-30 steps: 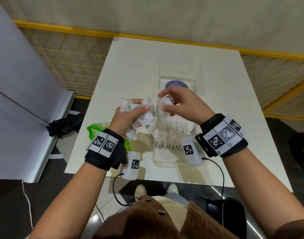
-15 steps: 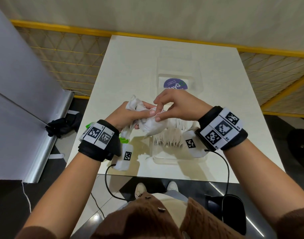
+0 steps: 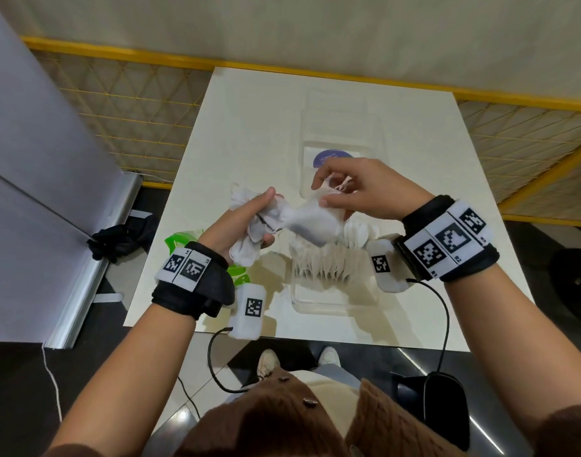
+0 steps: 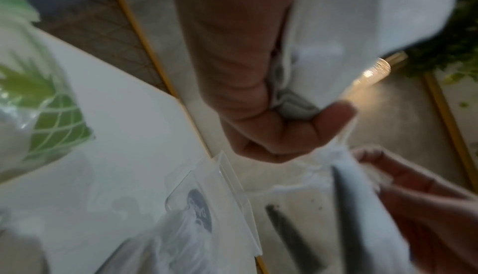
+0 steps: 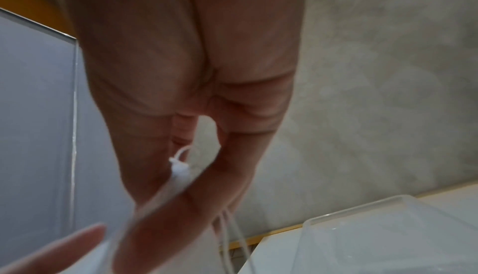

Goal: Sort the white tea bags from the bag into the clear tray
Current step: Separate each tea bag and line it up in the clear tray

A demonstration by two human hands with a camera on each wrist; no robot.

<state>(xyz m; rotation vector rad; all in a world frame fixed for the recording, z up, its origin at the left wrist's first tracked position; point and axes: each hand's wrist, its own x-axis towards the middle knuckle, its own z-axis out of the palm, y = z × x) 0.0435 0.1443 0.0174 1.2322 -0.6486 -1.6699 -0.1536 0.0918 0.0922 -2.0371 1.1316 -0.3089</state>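
Head view: left hand [image 3: 241, 225] clenches a bunch of white tea bags [image 3: 249, 232] above the white table [image 3: 249, 127]. Right hand [image 3: 358, 189] pinches 1 tea bag [image 3: 315, 222] by its top, thumb against fingers, held over the clear tray [image 3: 318, 300]. Tray sits at the table's near edge with a row of tea bags [image 3: 325, 265] standing in it. Clear lid [image 3: 341, 130] lies behind, carrying a purple round label [image 3: 332, 157]; its writing is unreadable. Green-printed bag [image 3: 180, 237] lies left of the tray. Wristbands [image 3: 447, 242] carry black-and-white square tags.
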